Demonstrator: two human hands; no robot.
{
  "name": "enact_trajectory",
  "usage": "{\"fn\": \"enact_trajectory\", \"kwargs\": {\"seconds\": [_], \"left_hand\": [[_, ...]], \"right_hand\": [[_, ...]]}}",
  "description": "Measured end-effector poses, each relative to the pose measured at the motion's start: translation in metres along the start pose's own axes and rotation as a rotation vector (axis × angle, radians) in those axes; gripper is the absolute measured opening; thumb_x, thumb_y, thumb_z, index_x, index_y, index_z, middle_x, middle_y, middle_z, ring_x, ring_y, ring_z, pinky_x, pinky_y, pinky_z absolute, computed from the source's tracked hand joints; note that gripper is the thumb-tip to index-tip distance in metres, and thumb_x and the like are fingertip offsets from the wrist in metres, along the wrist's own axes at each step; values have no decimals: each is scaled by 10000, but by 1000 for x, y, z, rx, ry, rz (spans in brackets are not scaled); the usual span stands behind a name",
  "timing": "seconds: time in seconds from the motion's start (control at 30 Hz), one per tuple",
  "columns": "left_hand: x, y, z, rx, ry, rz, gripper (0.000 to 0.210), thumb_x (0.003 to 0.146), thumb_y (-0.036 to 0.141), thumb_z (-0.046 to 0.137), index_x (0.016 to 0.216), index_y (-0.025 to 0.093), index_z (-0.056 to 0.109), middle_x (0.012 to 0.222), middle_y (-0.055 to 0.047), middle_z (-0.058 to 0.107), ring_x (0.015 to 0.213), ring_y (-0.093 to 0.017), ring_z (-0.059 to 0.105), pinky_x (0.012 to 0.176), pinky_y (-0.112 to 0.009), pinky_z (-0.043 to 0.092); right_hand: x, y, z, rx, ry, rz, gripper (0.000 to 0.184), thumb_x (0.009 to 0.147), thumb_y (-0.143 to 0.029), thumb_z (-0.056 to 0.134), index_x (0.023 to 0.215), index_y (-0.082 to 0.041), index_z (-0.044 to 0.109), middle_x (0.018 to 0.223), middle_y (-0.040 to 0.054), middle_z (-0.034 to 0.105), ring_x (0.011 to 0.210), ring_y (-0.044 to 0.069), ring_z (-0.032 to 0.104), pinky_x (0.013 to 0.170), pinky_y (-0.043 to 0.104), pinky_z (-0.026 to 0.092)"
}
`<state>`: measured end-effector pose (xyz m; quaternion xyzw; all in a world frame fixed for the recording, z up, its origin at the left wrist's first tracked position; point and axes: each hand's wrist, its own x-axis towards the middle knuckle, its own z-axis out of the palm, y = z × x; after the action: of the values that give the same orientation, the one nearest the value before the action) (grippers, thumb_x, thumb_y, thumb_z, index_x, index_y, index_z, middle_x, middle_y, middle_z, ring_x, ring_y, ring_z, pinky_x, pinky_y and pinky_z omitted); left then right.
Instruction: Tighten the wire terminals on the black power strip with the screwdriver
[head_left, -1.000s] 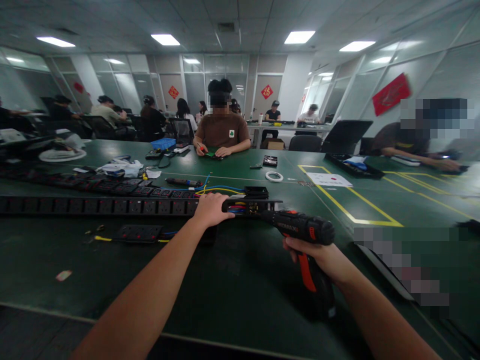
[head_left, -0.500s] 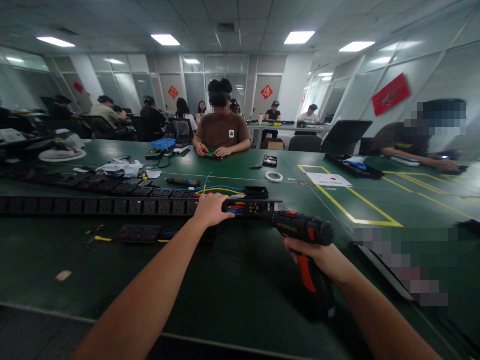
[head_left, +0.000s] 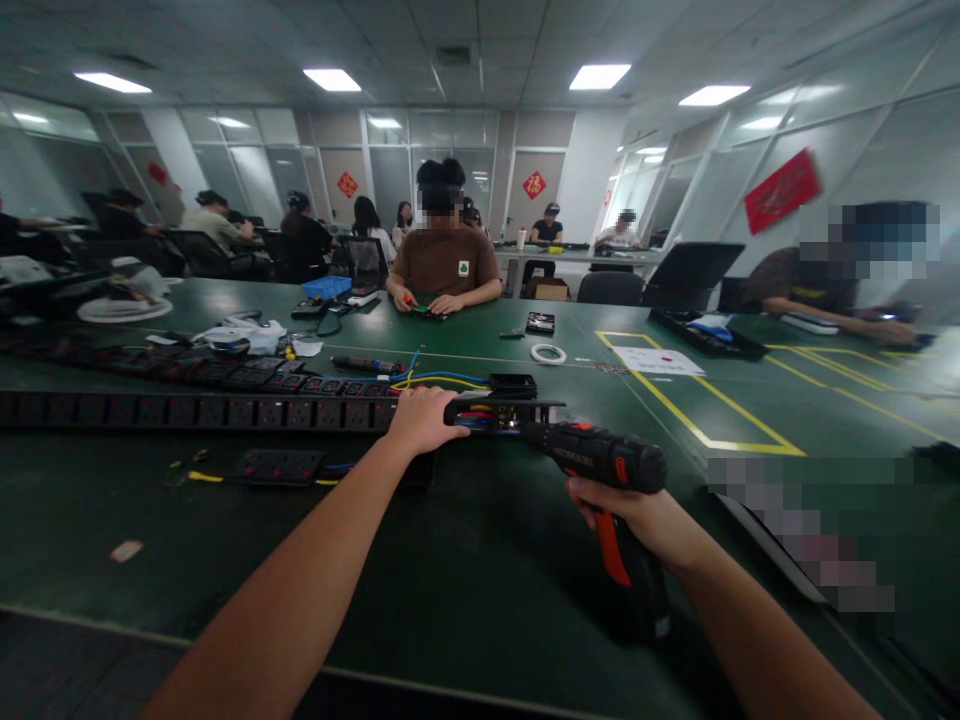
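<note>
A long black power strip [head_left: 270,413] with a row of sockets runs from the left edge to the middle of the table. My left hand [head_left: 424,418] is closed over it near its right end, where coloured wires [head_left: 474,413] show in an open section. My right hand [head_left: 619,500] grips a black and orange cordless drill [head_left: 600,455] by the handle. Its nose points left and meets the open end of the strip; the very tip is hard to make out. Blue and yellow wires [head_left: 442,378] lie just behind the strip, beside a small black box [head_left: 513,384].
Nearer me lies a short socket block [head_left: 281,467] with a yellow wire. Behind are more strips [head_left: 247,375], a dark screwdriver-like tool [head_left: 367,366], a white ring [head_left: 547,353] and yellow tape marks [head_left: 712,440]. A co-worker [head_left: 444,255] sits opposite, another person [head_left: 810,270] at the right.
Almost nothing differs. The drill appears tilted very slightly at its nose; my left hand stays in place on the power strip.
</note>
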<state>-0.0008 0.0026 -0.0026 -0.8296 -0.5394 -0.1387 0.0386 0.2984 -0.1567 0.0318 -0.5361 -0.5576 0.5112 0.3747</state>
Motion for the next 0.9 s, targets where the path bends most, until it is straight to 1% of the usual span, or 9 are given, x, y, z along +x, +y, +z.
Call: {"fn": "enact_trajectory", "kwargs": {"seconds": [0.23, 0.4, 0.73, 0.9], "left_hand": [[0, 0, 0, -4, 12, 9, 662, 817, 742, 670, 1300, 291, 660, 1298, -94, 696, 1197, -356, 612, 982, -474, 428], [1, -2, 2, -7, 14, 9, 671, 817, 742, 674, 1316, 295, 652, 1316, -92, 688, 1210, -358, 607, 993, -470, 421], [1, -1, 1, -9, 6, 10, 667, 822, 743, 668, 1307, 286, 660, 1329, -100, 679, 1214, -371, 603, 996, -486, 418], [1, 0, 1, 17, 15, 11, 666, 828, 750, 657, 1303, 283, 662, 1337, -97, 683, 1207, -358, 608, 982, -471, 429]], "right_hand": [[0, -2, 0, -21, -16, -48, 410, 739, -564, 842, 738, -191, 671, 625, -5, 611, 592, 169, 547, 586, 313, 417], [1, -1, -1, -27, -36, -35, 434, 741, -582, 835, 721, -185, 661, 618, -1, 613, 592, 166, 548, 593, 316, 415], [0, 0, -1, 0, -33, -35, 403, 747, -553, 840, 772, -190, 667, 628, -9, 615, 596, 166, 549, 589, 312, 411], [1, 0, -1, -30, -31, -30, 435, 740, -582, 835, 750, -181, 667, 630, -6, 612, 595, 160, 543, 594, 308, 417]]}}
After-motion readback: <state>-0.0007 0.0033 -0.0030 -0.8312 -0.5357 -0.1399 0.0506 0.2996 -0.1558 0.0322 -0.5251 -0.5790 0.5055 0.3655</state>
